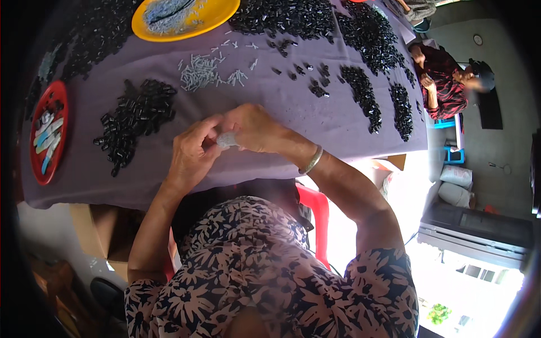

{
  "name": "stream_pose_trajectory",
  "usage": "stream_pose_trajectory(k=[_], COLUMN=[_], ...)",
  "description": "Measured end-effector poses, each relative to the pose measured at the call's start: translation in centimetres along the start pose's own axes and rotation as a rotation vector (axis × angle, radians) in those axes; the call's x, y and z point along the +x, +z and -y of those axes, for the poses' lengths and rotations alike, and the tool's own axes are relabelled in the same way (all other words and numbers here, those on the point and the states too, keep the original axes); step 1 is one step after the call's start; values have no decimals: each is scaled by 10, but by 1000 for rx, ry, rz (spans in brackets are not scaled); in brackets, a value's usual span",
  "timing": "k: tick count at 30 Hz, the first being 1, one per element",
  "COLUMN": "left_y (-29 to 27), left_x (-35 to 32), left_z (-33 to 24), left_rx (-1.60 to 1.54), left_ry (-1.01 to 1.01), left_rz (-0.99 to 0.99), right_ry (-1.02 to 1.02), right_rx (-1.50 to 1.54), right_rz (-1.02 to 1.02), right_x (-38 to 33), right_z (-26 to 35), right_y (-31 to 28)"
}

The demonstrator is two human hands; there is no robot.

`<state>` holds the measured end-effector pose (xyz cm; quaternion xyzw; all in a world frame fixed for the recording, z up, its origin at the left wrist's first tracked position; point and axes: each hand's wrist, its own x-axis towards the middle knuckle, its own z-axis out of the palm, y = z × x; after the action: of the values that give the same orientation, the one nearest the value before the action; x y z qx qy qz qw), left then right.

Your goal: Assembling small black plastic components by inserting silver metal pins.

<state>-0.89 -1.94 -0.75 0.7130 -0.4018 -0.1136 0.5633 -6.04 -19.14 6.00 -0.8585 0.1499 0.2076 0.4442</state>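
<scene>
My left hand (194,143) and my right hand (255,128) meet above the near part of the cloth-covered table. Both have their fingers bent and pinched together, tip to tip. Whatever they hold between the fingertips is hidden or too small to name. A whitish band (227,139) shows at the fingers of my right hand, perhaps a wrapping. Just beyond the hands lies a loose pile of small pale sticks (200,72). To the left of my left hand is a heap of small black cylindrical pieces (138,115).
A red oval tray (63,129) with knife-like tools stands at the left edge. At the back is a yellow plate (217,25) of pale bits. More black pieces (360,93) spread across the far and right side. Another person (448,81) sits at the right.
</scene>
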Motion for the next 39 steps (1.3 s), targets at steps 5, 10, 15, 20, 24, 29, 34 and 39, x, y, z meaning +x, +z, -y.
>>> stream_pose_trajectory(k=[5, 10, 15, 20, 24, 29, 34, 39], left_y=[1, -8, -41, -51, -39, -10, -10, -12], left_x=[1, -4, 4, 4, 6, -9, -5, -12], left_z=[-3, -4, -9, 7, -5, -2, 3, 4], left_rx=[42, 147, 399, 560, 500, 333, 229, 174], left_ry=[-62, 63, 13, 55, 92, 152, 119, 87], left_rz=[-10, -152, -302, -379, -483, -147, -107, -121], right_ry=[-72, -263, -441, -274, -423, -272, -180, -339], right_rx=[-210, 146, 166, -241, -501, -723, -660, -499], right_rz=[-16, -230, -756, -960, -889, -735, -725, -800], right_x=[8, -32, -53, -60, -24, -1, -2, -16], right_z=[-12, -32, -86, -99, -114, -104, -110, -103], right_y=[6, 17, 9, -64, -110, -118, -124, -89])
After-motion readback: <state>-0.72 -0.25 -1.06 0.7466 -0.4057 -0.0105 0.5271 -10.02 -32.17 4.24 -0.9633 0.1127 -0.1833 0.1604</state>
